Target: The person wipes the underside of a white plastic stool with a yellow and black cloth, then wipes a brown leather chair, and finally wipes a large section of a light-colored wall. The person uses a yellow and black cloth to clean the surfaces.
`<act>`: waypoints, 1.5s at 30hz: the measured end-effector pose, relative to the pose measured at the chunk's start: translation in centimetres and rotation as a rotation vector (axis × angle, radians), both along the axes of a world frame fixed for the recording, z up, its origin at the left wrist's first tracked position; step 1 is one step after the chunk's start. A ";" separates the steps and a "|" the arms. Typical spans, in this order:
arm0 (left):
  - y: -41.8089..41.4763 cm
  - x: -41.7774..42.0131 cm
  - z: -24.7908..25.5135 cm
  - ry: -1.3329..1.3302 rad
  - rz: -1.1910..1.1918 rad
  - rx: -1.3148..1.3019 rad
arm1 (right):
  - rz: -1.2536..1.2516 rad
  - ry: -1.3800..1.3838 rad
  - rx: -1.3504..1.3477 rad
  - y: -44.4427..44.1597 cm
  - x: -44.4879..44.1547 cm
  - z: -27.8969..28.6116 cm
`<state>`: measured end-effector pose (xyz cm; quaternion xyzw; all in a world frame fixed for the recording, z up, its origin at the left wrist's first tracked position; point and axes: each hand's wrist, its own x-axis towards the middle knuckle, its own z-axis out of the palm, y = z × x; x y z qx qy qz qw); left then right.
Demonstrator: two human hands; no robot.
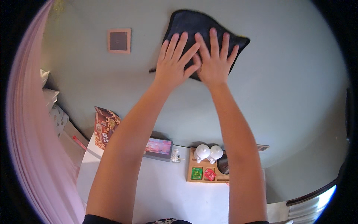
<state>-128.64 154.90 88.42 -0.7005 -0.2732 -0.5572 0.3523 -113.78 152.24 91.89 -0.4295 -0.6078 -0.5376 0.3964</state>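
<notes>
A dark cloth with a black edging (193, 21) lies spread against the grey-green wall. Both palms rest flat on it, side by side. On its left part is my left hand (172, 63), fingers spread, with the thumb and index finger pointing toward the other hand. My right hand (215, 60) presses on the right part, its fingers apart and pointing up. The cloth's right corner sticks out past the fingers, and a small dark strip shows beside the left wrist. The hands cover the middle of the cloth.
Below is a white tabletop (179, 196) bearing a brown snack bag (105, 127), a grey box (158, 149), and a wooden tray (191, 179) with white cups (202, 152) and packets (197, 173). A pink-framed switch plate (119, 41) is on the wall; a pink curtain (30, 126) hangs left.
</notes>
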 end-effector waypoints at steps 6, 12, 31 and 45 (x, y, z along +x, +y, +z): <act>-1.1 1.1 -15.2 -0.012 0.022 -0.241 | -0.038 -0.085 -0.217 -1.4 1.5 -12.2; -3.6 1.3 -26.5 0.146 0.038 -0.552 | 0.006 -0.126 -0.494 -2.4 3.4 -24.4; -7.8 0.4 -24.3 0.238 0.007 -0.763 | 0.074 0.047 -0.486 -4.3 3.0 -26.9; -6.4 5.8 -15.3 0.122 -0.229 -0.509 | 0.072 0.263 -0.466 -6.0 5.6 -17.9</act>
